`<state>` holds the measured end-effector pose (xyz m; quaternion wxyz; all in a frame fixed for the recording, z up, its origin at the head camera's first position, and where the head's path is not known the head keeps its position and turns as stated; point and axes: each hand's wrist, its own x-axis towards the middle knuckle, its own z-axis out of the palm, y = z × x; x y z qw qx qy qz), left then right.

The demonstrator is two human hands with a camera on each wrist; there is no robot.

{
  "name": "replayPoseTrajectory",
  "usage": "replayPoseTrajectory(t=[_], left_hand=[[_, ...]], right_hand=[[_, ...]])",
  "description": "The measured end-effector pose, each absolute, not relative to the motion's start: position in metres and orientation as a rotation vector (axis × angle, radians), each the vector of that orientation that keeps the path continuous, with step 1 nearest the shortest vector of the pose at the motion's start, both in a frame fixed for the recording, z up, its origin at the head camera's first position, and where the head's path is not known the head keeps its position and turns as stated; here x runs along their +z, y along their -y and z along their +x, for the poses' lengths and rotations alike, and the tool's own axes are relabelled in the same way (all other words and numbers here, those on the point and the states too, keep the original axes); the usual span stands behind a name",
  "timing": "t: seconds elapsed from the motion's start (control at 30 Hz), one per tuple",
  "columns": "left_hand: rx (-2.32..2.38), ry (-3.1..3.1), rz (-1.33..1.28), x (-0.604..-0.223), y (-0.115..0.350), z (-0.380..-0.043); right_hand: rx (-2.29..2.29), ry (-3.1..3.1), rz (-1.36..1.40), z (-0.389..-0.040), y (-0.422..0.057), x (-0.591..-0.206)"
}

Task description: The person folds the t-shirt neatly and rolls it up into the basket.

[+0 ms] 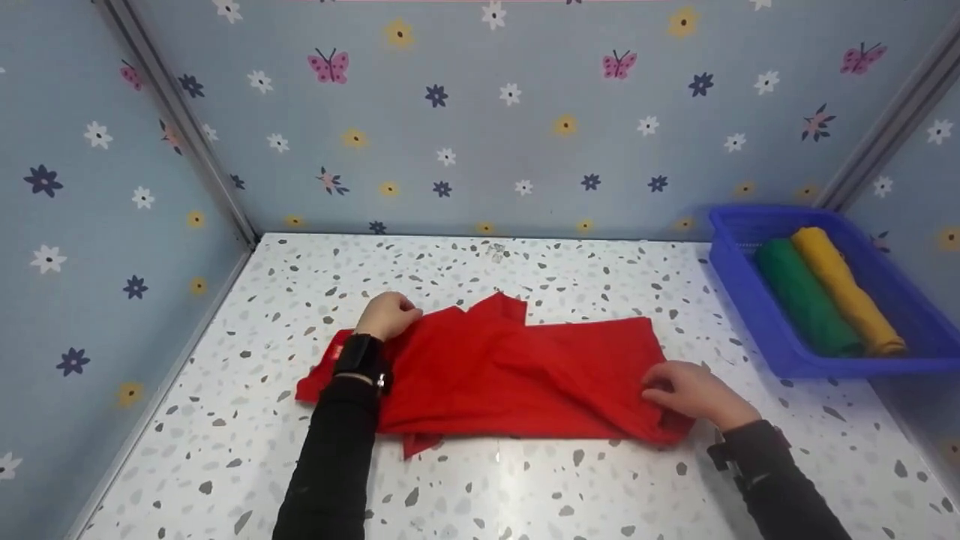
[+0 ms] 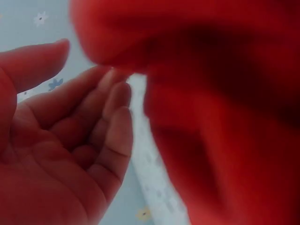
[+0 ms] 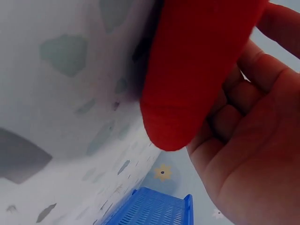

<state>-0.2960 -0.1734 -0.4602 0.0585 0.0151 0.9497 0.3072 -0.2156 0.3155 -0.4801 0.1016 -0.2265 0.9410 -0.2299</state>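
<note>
A red garment (image 1: 465, 375) lies partly folded and creased on the speckled tabletop, with pointed corners sticking out at its far and near edges. A small pale label shows near its left end. At the left end my left hand (image 1: 388, 315) rests by the far edge; in the left wrist view its fingers are loosely bent, the palm bare and the thumb apart. My right hand (image 1: 694, 388) is at the garment's right end, fingers lightly bent. In the right wrist view, a rounded red fold (image 3: 187, 84) hides some fingertips of that hand.
A blue plastic basket (image 1: 739, 300) stands at the back right, holding a rolled green cloth (image 1: 806, 296) and a rolled yellow cloth (image 1: 847, 289). Flower-patterned panels (image 1: 465, 105) wall in the speckled tabletop (image 1: 525, 495) at the back and both sides.
</note>
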Motion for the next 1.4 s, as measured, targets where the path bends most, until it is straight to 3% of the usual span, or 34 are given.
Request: replayPoseTrajectory(t=[0.3,0.6,0.77,1.07,1.4], left_hand=[[1.092,-2.796,-0.032,-0.468,0.166,-0.296],[1.197,-3.006,0.041,-0.444,0.17,-0.285],[1.209,-3.168,0.295,-0.424,0.167,-0.269],[0.715,-3.189,1.083,-0.408,0.15,-0.211],[0.361,-2.995,1.233,-0.439,0.136,-0.171]], right_hand=[[-0.702,-2.767,-0.588,-0.214,-0.315,-0.481],[-0.67,-2.881,-0.617,-0.218,-0.324,-0.467],[-0.707,-2.949,-0.534,-0.219,-0.329,-0.454],[-0.797,-3.05,-0.65,-0.216,-0.323,-0.442],[-0.671,-2.982,-0.861,-0.203,-0.31,-0.451]])
